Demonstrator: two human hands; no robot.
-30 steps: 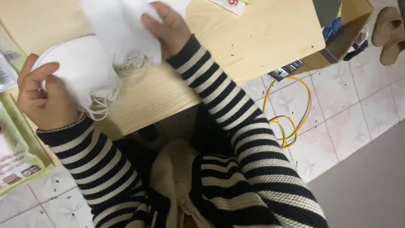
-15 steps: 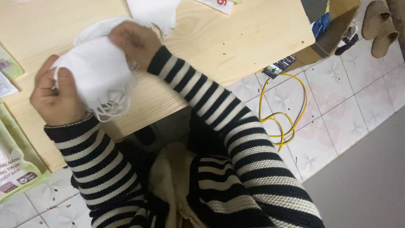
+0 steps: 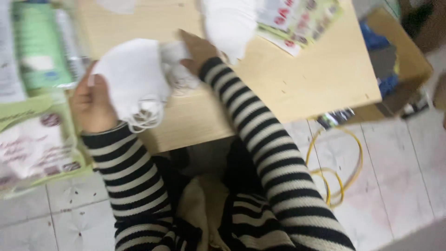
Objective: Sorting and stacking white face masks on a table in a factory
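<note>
Left hand, left of frame centre, is gripping a stack of white masks upright over the wooden table, steadying it while the right hand is pinching the topmost mask's edge.

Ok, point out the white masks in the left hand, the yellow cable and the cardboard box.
white masks (image 3: 132, 76), head view, middle of the stack.
yellow cable (image 3: 344, 174), head view, loop on floor.
cardboard box (image 3: 411, 60), head view, right wall.

We see a green-and-white flat package off the table's left edge | pale-green printed packs on the floor below it | a colourful printed leaflet at the table's far edge.
</note>
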